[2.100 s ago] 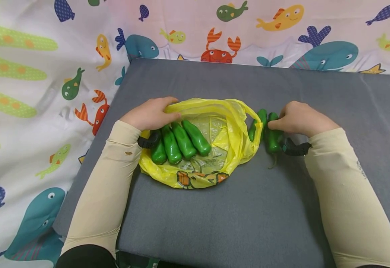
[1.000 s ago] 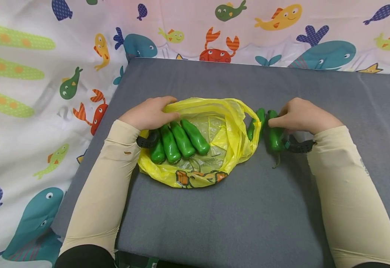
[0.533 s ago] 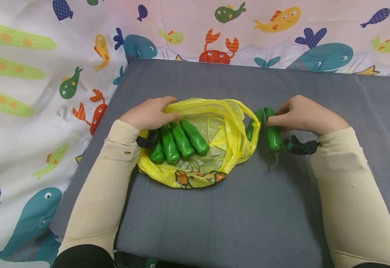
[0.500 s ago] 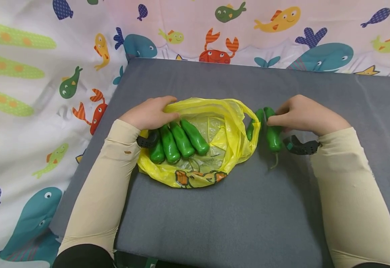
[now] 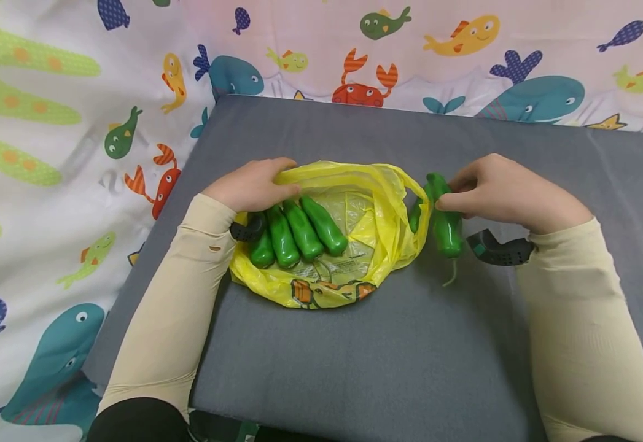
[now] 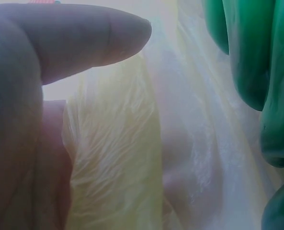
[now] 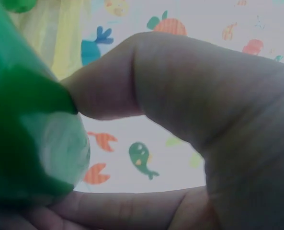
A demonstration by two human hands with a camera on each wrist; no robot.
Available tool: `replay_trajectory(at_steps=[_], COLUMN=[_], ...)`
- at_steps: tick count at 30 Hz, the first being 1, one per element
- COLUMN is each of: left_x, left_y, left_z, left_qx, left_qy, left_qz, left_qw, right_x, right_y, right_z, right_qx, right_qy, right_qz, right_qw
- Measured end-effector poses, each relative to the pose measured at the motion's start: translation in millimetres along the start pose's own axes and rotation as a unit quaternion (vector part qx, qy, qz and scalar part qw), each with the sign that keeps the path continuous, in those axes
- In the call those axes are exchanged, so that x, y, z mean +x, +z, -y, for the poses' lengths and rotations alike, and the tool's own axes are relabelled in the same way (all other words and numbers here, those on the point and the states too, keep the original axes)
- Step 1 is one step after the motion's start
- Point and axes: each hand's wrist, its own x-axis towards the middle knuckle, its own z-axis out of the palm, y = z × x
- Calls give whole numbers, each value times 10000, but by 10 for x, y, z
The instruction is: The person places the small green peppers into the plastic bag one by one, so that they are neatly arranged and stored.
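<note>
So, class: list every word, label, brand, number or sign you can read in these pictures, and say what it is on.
Nothing here can be read.
Yellow bag: fine print on its clear panel, too small and blurred to read.
Orange picture on the bag's front edge: no legible words.

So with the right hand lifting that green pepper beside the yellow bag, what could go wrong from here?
1. The right hand pinches the green pepper only near its upper end, so it might swing or slip out.
2. A second pepper lies against the yellow plastic bag wall and could get nudged.
3. The left hand holds just the far rim; the limp near side may block entry.
</note>
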Motion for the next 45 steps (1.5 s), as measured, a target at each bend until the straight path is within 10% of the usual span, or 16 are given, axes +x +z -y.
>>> replay_trajectory(at_steps=[24,45], left_x=[5,4], left_y=[-11,-12], left_z=[1,24], left_qx=[-24,-60], left_qy=[-2,-7], left_qz=[22,-12], left_qw=[10000,10000], right_x=[26,511], right_y=[133,353], right_z=[556,1042], right_qx=[-385,-674], right_qy=[-704,-1129], right_qz=[-23,518], right_qw=[9968,9900])
